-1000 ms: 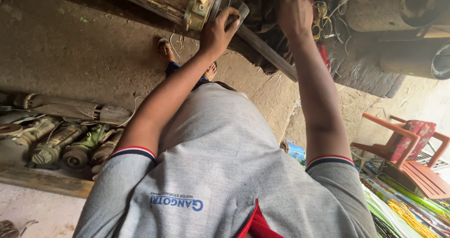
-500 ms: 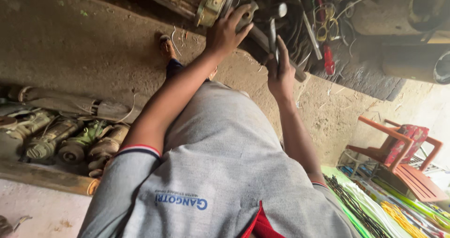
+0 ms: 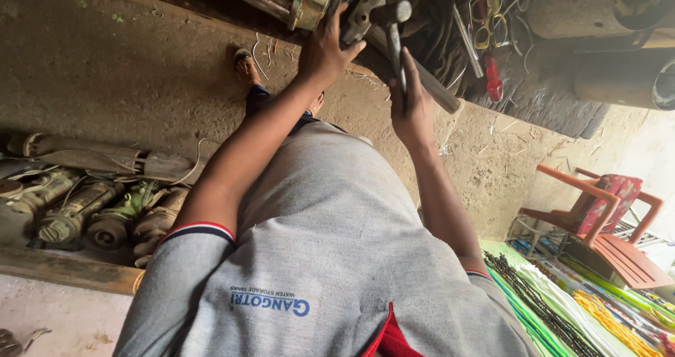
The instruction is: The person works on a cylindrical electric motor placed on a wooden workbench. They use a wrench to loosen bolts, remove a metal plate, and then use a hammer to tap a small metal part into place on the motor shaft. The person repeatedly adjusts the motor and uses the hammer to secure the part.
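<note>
Right hand (image 3: 413, 114) wrapped round hammer (image 3: 394, 30); my left hand (image 3: 325, 47), fingers curled, grips a metal part (image 3: 362, 16) on the cluttered workbench (image 3: 422, 83); red screwdriver (image 3: 493, 83), old motors (image 3: 91, 213) nearby.

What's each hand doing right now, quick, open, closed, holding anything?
Left hand: closed around a grey metal part at the bench edge.
Right hand: closed on a hammer, head up.

tools (image 3: 485, 40) crowd bench, bare floor (image 3: 105, 68) left
</note>
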